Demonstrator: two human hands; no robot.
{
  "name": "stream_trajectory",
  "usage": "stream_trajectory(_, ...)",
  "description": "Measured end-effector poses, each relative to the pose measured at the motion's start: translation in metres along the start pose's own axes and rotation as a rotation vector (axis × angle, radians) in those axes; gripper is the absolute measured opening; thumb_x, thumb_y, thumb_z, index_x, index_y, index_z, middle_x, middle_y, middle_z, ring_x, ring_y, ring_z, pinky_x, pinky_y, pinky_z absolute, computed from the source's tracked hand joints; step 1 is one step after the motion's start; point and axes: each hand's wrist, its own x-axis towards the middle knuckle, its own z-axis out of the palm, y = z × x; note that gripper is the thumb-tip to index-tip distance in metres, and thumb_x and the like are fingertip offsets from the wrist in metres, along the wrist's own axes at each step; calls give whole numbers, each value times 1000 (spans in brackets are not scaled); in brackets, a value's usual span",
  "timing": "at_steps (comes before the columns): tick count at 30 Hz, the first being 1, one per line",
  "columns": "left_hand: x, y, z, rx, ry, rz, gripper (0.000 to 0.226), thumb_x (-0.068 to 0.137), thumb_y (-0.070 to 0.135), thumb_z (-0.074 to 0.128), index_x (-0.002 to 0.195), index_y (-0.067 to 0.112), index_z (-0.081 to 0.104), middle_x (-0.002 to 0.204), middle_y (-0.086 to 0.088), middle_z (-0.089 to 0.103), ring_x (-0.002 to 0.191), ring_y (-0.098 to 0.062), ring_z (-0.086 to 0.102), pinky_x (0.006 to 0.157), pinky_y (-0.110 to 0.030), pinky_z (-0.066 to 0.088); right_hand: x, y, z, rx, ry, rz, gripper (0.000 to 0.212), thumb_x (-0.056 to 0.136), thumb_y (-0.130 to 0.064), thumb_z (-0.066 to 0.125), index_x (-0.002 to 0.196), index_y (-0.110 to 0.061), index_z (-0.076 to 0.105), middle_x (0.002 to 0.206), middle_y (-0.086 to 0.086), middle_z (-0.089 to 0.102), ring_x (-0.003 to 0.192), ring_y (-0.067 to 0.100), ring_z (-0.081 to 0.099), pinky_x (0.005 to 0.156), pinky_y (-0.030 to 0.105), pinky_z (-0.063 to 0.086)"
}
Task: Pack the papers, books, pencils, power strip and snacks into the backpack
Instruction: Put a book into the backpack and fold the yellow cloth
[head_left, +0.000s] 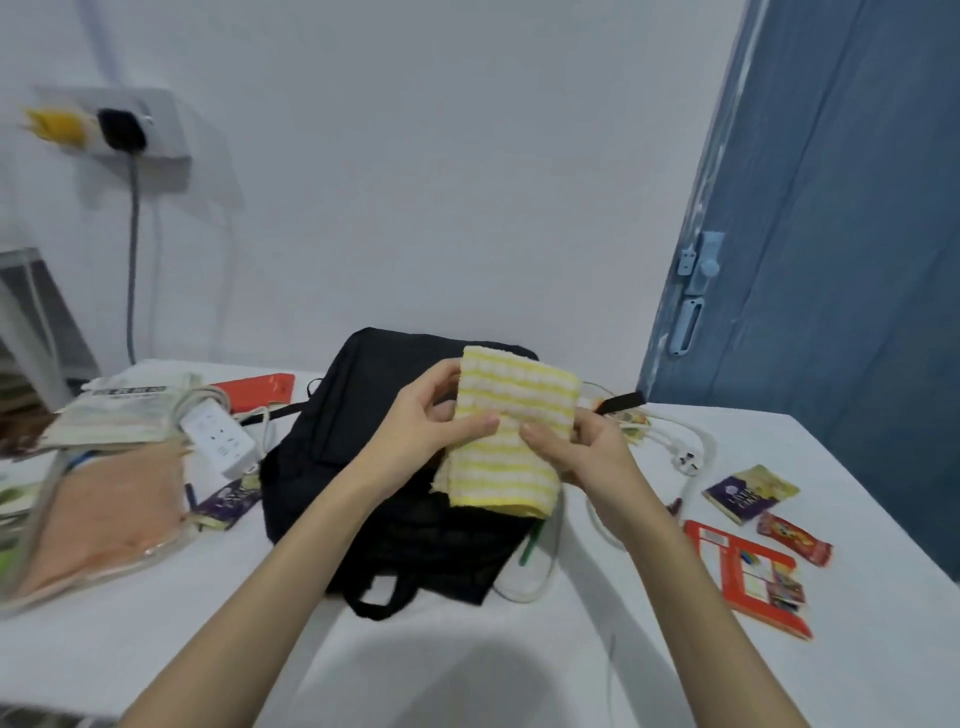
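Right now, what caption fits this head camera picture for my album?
Both hands, left and right, hold a folded yellow-striped cloth above the black backpack.

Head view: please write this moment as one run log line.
hands: left hand and right hand hold folded yellow cloth | place: above black backpack | power strip: on table

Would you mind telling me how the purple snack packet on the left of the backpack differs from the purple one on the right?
The left purple packet lies close against the black backpack, partly tucked beside the clear pouch; the right purple packet lies in the open, well apart from the backpack. The left one looks darker and partly hidden; the right one shows fully, next to a red snack wrapper. Both rest flat on the white table with similar purple-and-yellow printing.
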Motion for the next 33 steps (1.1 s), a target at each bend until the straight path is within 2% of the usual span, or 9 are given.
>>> stream_trajectory(3, -7, -9, -53, 203, -61, -65, 34, 81, 10, 69, 112, 19, 61, 116, 2, 64, 96, -11, 64, 80, -17, 49, 12, 12, 19, 68, 100, -1, 40, 66, -22, 72, 105, -13, 66, 106, 5, 72, 99, 20, 68, 87, 35, 54)
stream_trajectory(7, -19, -26, -126, 700, -370, -284, 37, 69, 21, 82, 101, 31, 66, 122, 20, 53, 105, 18, 47, 83, 3, 31, 17, 21, 32, 280, 189, 27, 31, 76, -16, 63, 107, -12, 64, 102, 2, 73, 91, 16, 70, 73, 26, 58)
stream_trajectory(11, -22, -47, -172, 882, -574, -393, 42, 67, 21, 83, 97, 42, 63, 127, 24, 45, 115, 10, 39, 89, 1, 24, 15, 26, 42, 543, 190, 84, 35, 80, -26, 58, 113, -14, 61, 105, 4, 72, 94, 20, 70, 80, 39, 57)
stream_trajectory(16, 0, -49, -186, 720, -491, -284, 22, 63, 27, 83, 67, 45, 70, 100, 11, 65, 87, 5, 60, 78, -4, 39, 9, 29, 56, 599, 207, 145, 55, 66, -27, 73, 117, -12, 60, 103, 6, 73, 88, 22, 72, 66, 39, 60)
stream_trajectory(19, 26, -54, -182, 901, -62, -73, 4, 78, 21, 74, 82, 21, 73, 90, -4, 62, 79, -15, 55, 71, -18, 38, 9, 29, 56, 684, 215, 131, 42, 71, -21, 67, 112, -10, 64, 104, 8, 72, 90, 25, 71, 69, 43, 59)
stream_trajectory(23, 48, -66, -167, 1026, 292, 69, 22, 90, 16, 59, 105, 1, 65, 92, -16, 58, 91, -31, 56, 80, -33, 39, 6, 31, 53, 631, 171, 115, 44, 66, -21, 76, 107, -7, 69, 110, 12, 70, 97, 28, 69, 74, 43, 58)
stream_trajectory(26, 41, -82, -165, 882, 57, 48, 34, 83, 28, 67, 106, 10, 50, 85, -2, 52, 83, -20, 53, 75, -27, 38, 6, 40, 53, 522, 198, 172, 73, 60, -24, 85, 124, -5, 57, 118, 14, 66, 104, 31, 66, 85, 50, 54)
stream_trajectory(29, 30, -100, -177, 1136, -316, 66, 73, 65, 45, 79, 121, 14, 45, 115, 3, 48, 104, -14, 49, 88, -25, 39, 7, 52, 46, 513, 219, 202, 98, 46, -25, 93, 133, -6, 49, 126, 15, 61, 112, 33, 61, 89, 51, 51)
stream_trajectory(33, 52, -92, -193, 1234, -135, 139, 46, 86, 39, 62, 120, 9, 55, 115, -11, 63, 105, -28, 60, 86, -34, 44, 2, 45, 50, 344, 125, 394, 51, 64, -15, 80, 110, -1, 63, 101, 16, 71, 86, 27, 71, 70, 35, 59)
